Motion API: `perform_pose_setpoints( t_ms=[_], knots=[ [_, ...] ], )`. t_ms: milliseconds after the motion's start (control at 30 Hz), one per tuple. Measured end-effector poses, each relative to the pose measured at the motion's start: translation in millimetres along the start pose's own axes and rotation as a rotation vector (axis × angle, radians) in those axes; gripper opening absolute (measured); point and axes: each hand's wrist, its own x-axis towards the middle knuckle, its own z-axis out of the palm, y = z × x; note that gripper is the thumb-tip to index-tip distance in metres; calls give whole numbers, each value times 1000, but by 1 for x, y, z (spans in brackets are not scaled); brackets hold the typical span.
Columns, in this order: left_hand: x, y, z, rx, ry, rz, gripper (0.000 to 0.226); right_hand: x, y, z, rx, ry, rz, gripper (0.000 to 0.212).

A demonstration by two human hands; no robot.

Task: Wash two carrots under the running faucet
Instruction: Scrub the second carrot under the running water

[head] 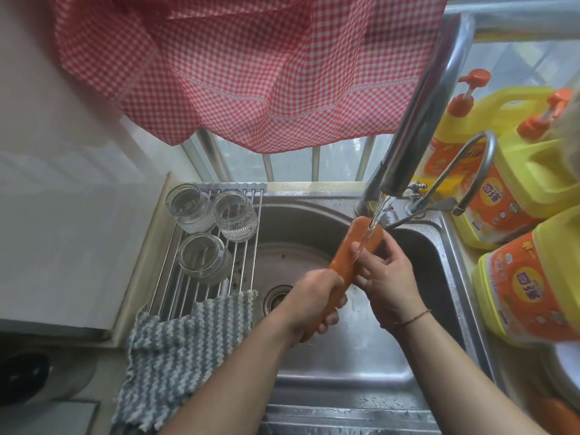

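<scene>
Rinsing now: long orange smooth-skinned carrot (345,262) held over the dull stainless steel sink basin (314,356), centre of the frame.
Axis: running lower left to upper right, blunt thick end up under the curved chrome faucet spout (417,120), thin clear water stream (375,215) striking that end.
Left hand (317,306): fingers curled round the lower, narrower half, carrying the weight.
Right hand (389,284): fingers wrapped lightly on the upper half from the right side, just below the stream, nearer the faucet.
Second carrot: possibly the blurred orange shape (561,412) at lower right edge, uncertain.
Next move, likely: rolling about the long axis, sliding the rubbing hand toward the tip.
Handling: wet, slick, rigid, tapering.
</scene>
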Motion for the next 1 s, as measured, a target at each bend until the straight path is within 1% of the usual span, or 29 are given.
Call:
perform_pose_setpoints(
  t_ms=[100, 167, 233, 333, 400, 467, 567, 667, 733, 800, 867, 900, 933, 967, 1000],
  knots=[
    [3, 2, -1, -65, -40, -135, 42, -2, 1, 2, -14, 4, -2, 61],
    [5, 3, -3, -65, -76, -183, 44, -3, 1, 2, -7, 10, 0, 59],
    [5, 0, -4, -113, -122, -184, 42, -4, 0, -1, 2, 8, 0, 61],
    [3, -2, -8, -230, -233, -172, 39, -6, 0, -6, 34, 1, 3, 65],
    [4, -1, -8, -231, -257, -171, 37, -5, 0, -10, 53, 6, 7, 65],
    [5, 3, -4, -170, -204, -155, 38, -4, 0, -12, 56, 4, -1, 65],
    [7, 6, 2, -102, -114, -138, 48, 0, -1, -12, 21, -1, -20, 66],
    [10, 10, 8, -60, -20, -194, 63, 3, -1, -9, -9, -4, -20, 69],
    [11, 9, 9, -37, 4, -198, 64, 3, -2, -8, -29, -5, -24, 68],
    [8, 5, 6, -102, -81, -134, 54, 3, -3, -9, -16, -2, -20, 66],
    [4, -1, -2, -218, -232, -53, 38, 3, -3, -9, 1, 0, -9, 68],
    [2, -3, -5, -273, -295, -25, 33, 3, -3, -8, 3, 0, -7, 69],
    [1, -6, -7, -312, -326, -4, 34, 2, -3, -7, 5, -2, -8, 69],
    [0, -7, -7, -322, -322, 11, 35, 3, -2, -6, 8, 1, -12, 69],
    [0, -8, -4, -301, -285, 20, 36, 3, -2, -5, 9, 6, -15, 69]
  ],
)
